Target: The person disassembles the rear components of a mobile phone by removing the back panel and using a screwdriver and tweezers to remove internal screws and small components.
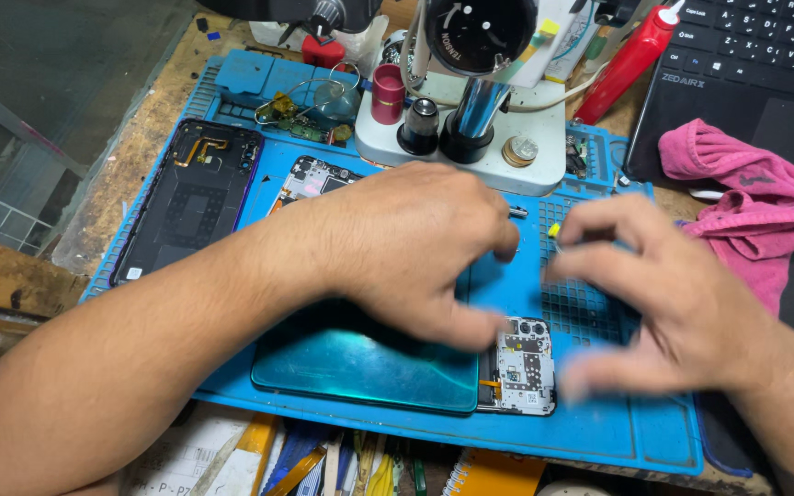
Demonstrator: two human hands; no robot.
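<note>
Neither grip is clearly clamped on anything in the head view: the left hand [406, 243] lies palm down with fingers curled over the teal phone [369, 363], its fingertips blurred near the phone's exposed circuit end, and whether they pinch something I cannot tell. Beside it, the right hand [673, 303] hovers with fingers spread apart and bent, blurred, above the gridded part of the blue mat [618, 427]; it grasps nothing visible.

That teal phone lies face down near the front edge of the mat, its circuit board [526, 367] bared at the right end, just between the two hands. A second, black opened phone [190, 197] rests by the mat's left edge, well apart from the hands. At the mat's back edge stands a microscope base [470, 147], with a red bottle [631, 60] to its right. A pink cloth [755, 202] lies off the mat's right edge, against a laptop [755, 64] at the surface's far right corner.
</note>
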